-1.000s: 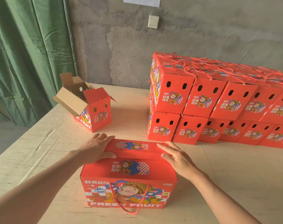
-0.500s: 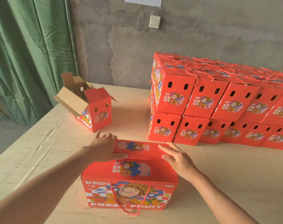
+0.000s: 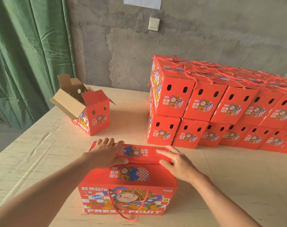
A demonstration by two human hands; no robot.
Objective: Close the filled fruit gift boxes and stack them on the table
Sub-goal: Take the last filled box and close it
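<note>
Both forearms (image 3: 49,190) are bare up to the edge of view. The left hand (image 3: 105,153) and right hand (image 3: 178,166) are bare too; nails seem short.

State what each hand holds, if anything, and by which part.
Nothing gripped: the left hand and right hand press flat on the far flap of the box.

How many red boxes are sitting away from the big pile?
2. An open box stands far left by the green curtain; the other box lies nearest, under the left hand and right hand. Others could be out of view.
</note>
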